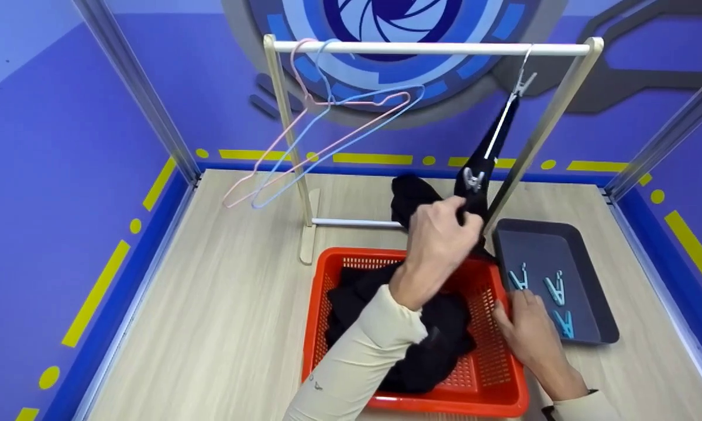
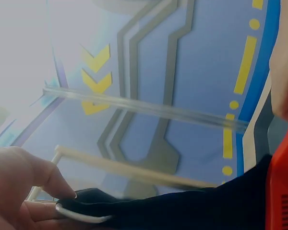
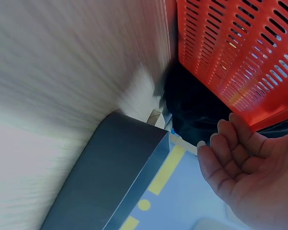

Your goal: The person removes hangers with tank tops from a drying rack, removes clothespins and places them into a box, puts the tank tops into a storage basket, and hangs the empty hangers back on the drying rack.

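A black garment hangs edge-on from a white hanger at the rail's right, its lower part trailing behind the basket. One pale clip sits high on it, another clip lower down. My left hand is just below that lower clip; in the left wrist view its thumb and fingers pinch the black cloth beside the hanger's white end. My right hand rests by the right rim of the red basket, fingers loosely curled and holding nothing in the right wrist view.
Pink hanger and blue hanger hang at the left of the wooden rack. More black clothing lies in the basket. A dark grey tray to the right holds three mint clips. Purple panels enclose the table.
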